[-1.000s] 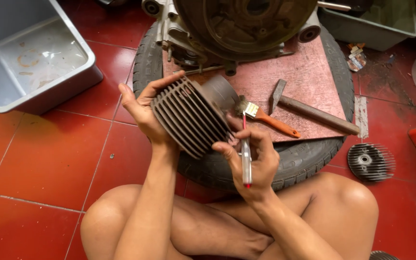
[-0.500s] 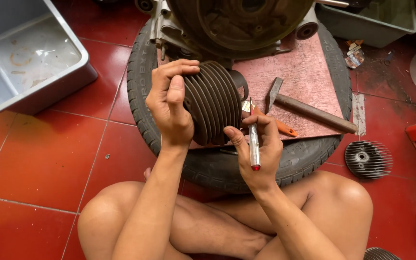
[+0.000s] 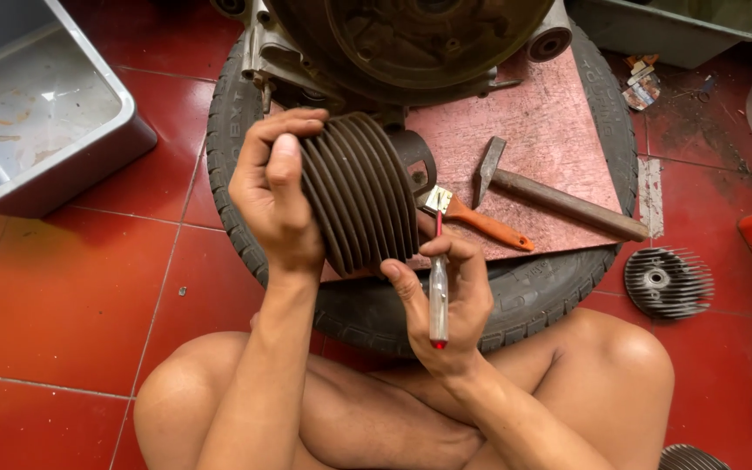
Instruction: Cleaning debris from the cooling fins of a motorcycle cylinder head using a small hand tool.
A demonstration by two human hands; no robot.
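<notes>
Tyre [image 3: 515, 300] on red tile floor carries pink board [image 3: 550, 130], engine case [image 3: 411, 39].

Finned cylinder [image 3: 359, 196] raised above tyre; left hand [image 3: 276, 196] fingers wrapped round fins.

Right hand [image 3: 446, 300] fingers pinch clear-handled screwdriver [image 3: 438, 300], tip at cylinder's lower edge.

Step, judged: picking or scraping at cylinder. Next calls for firm hold and careful tip placement.

Hammer [image 3: 559, 198], orange-handled brush [image 3: 476, 219] lie on board.

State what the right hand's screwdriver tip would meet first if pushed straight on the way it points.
Probably the ribbed cylinder: the right hand aims the screwdriver up at its lower edge, though depth is unclear.
</notes>
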